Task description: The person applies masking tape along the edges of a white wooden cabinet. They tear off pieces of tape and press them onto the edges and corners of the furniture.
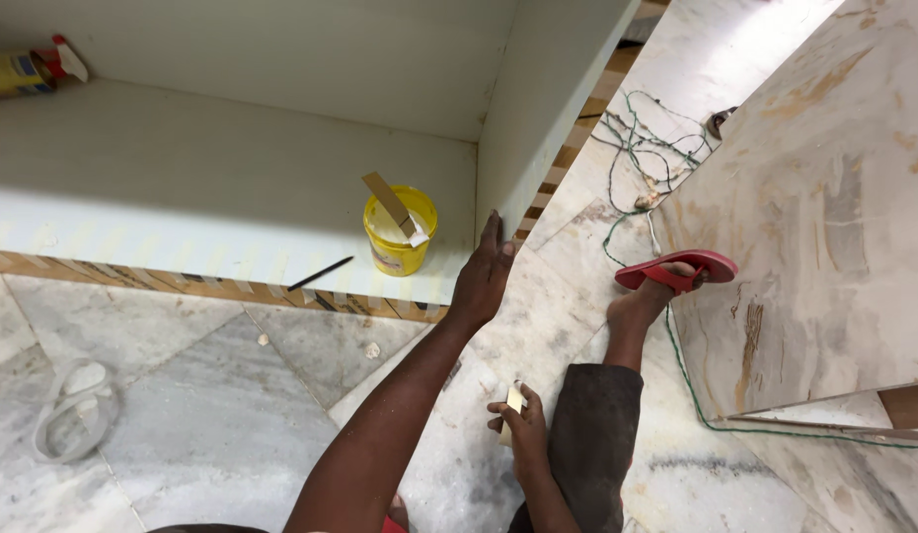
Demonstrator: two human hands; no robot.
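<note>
Pressing flat with fingers spread, the left hand (482, 276) rests against the lower edge of the pale laminated upright panel (538, 109) of the cabinet. The right hand (523, 422) hangs lower, near the knee, fingers closed on a small pale strip (515, 400). Just left of the upright sits a yellow plastic tub (400, 232) with a cardboard spreader standing in it. An elbow swung wide could, I'd judge, tip that tub; the green cable (676, 345) by the red sandal (678, 268) could snag a foot.
</note>
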